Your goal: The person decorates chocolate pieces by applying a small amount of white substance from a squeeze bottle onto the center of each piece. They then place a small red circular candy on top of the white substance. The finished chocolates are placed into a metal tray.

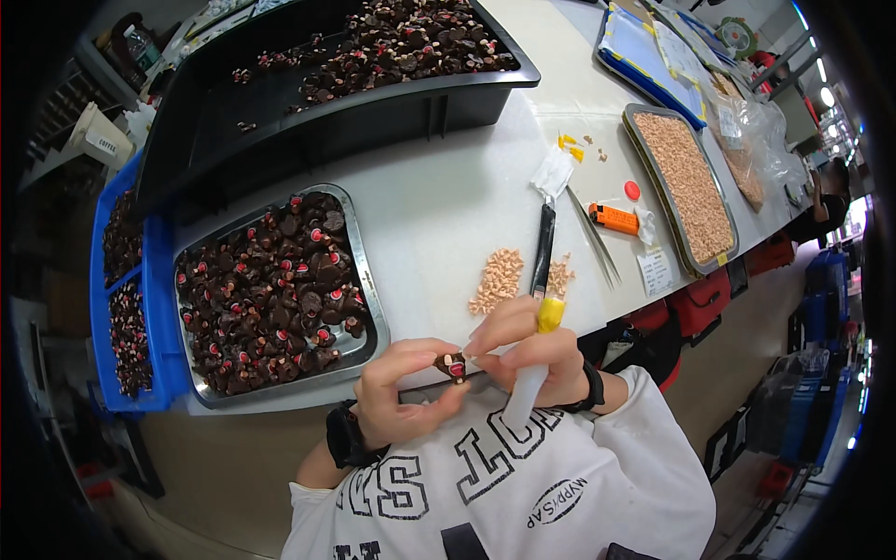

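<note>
1. In the head view, a small dark brown piece (455, 367) with a red face and beige bits is held in front of the person's chest, just beyond the near edge of the white table (420, 224).
2. The piece is pinched by the left hand (408, 392), whose thumb and forefinger are closed on it from either side. A dark watch (346, 435) is worn on that wrist.
3. A translucent tube (526, 397) with a yellow end (551, 315) is gripped by the right hand (534, 353), with the fingers curled around it and the yellow end pointed away from the body. The fingertips are brought close beside the piece; whether it is touched by them cannot be told.
4. Near the right hand, two loose heaps of beige bits are seen on the table, a larger one (497, 280) and a smaller one (561, 275). A black-handled tool (543, 247) is laid between them, its near end partly hidden by the hand.
5. Farther right, metal tweezers (595, 238), an orange object (614, 218) and a red disc (632, 190) are set down beside a tray (657, 191) filled with beige bits.
6. On the left, a metal tray (359, 347) is heaped with dark pieces marked in red and beige. It is flanked by a blue bin (165, 327), and more dark pieces are contained in the large black bin (373, 126) beyond.
</note>
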### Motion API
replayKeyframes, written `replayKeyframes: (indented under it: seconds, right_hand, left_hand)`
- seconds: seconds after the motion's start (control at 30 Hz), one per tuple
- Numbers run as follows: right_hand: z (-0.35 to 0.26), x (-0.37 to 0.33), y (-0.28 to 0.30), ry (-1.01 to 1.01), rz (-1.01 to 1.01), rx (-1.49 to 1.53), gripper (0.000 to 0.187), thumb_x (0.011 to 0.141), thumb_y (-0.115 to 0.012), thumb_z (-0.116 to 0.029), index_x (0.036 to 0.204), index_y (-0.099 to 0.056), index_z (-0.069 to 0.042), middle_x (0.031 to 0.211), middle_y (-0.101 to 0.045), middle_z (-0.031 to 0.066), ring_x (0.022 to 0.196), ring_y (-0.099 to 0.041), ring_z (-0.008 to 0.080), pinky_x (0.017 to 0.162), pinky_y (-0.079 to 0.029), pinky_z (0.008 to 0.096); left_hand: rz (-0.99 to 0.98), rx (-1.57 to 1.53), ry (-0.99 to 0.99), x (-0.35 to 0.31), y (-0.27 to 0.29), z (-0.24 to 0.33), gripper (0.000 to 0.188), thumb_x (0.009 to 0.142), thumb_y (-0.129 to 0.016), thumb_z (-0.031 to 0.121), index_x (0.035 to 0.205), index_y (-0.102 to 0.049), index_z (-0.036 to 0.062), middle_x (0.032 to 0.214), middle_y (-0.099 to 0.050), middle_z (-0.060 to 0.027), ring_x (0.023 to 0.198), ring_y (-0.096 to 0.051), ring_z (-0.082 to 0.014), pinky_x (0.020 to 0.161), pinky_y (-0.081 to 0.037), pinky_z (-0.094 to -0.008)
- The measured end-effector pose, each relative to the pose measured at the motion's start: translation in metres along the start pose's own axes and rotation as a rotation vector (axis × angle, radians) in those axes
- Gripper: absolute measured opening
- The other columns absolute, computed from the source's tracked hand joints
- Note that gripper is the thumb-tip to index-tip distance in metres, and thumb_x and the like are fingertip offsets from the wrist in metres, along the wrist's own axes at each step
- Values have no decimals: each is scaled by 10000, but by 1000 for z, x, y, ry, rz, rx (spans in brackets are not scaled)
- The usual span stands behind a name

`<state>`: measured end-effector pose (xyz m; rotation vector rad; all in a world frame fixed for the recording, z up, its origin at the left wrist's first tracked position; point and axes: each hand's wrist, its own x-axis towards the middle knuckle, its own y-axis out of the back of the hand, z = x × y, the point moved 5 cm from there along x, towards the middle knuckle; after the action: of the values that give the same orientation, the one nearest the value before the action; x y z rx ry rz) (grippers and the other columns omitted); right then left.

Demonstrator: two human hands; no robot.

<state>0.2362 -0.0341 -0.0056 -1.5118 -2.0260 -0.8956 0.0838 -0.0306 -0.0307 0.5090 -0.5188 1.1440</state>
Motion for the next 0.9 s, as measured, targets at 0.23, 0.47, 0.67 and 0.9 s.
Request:
replayKeyframes:
  seconds: [0.23,0.47,0.67,0.9]
  right_hand:
    - [6,-10,-2,-12,56,-39,379,670,-666,111,923,-471,-93,896,-634,119,748,-552,223,647,-446,296]
    - [7,-10,-4,-80,50,-45,381,663,-669,116,909,-462,-89,898,-636,123,750,-568,221,647,-460,318]
    - [2,-5,2,17,80,-216,429,695,-674,60,974,-398,-114,904,-617,128,810,-586,241,692,-465,316]
    - [4,-9,-1,29,20,-199,404,722,-681,12,975,-399,-127,876,-613,89,807,-553,234,714,-463,311]
  left_hand:
    - [-18,17,-3,2,-2,0,504,648,-727,-43,1031,-405,15,908,-606,-204,762,-628,-245,637,-515,-293]
    - [-25,85,-42,-2,-2,-3,492,653,-716,-50,1031,-408,16,919,-602,-209,735,-625,-257,622,-511,-291]
    - [-71,80,21,3,-1,-1,577,676,-668,-87,1149,-348,1,1003,-556,-209,850,-586,-199,746,-496,-301]
    - [-63,102,11,2,-2,-2,535,669,-690,-53,1115,-398,-6,982,-594,-212,819,-628,-245,696,-519,-301]
